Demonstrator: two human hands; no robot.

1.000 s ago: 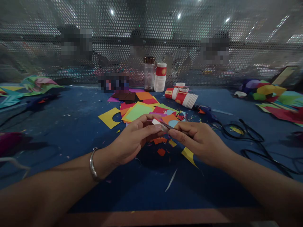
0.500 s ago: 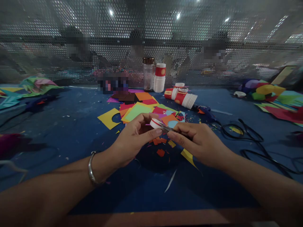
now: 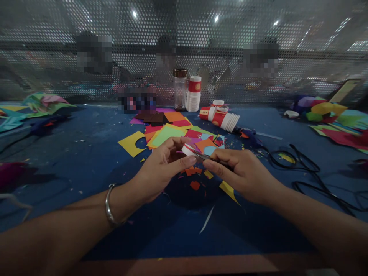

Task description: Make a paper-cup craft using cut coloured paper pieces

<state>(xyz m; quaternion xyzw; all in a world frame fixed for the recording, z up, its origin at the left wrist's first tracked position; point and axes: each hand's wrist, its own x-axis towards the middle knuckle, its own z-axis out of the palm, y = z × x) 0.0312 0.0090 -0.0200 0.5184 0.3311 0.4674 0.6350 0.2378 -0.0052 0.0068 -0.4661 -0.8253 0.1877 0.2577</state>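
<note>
Over the middle of the table, my left hand (image 3: pixel 165 166) grips a white cut-off paper cup bottom (image 3: pixel 188 150) with a red stripe, thumb in front and fingers behind. My right hand (image 3: pixel 241 170) holds small scissors (image 3: pixel 203 155); their metal blades touch the rim of the cup piece, and the handles are mostly hidden by my fingers. Orange paper scraps (image 3: pixel 194 185) lie on the table below both hands. Just beyond them spreads a pile of coloured paper sheets (image 3: pixel 169 135).
Behind the paper stand a clear bottle (image 3: pixel 180 94) and a stack of paper cups (image 3: pixel 193 100). More stacked cups (image 3: pixel 225 121) lie on their side. A glue gun (image 3: pixel 250 137) with a looping black cord (image 3: pixel 304 166) is at right. Perforated metal (image 3: pixel 195 34) closes the far side.
The cup bottom has tilted slightly against the scissor blades. Both hands stay almost in the same place, each with the same hold.
</note>
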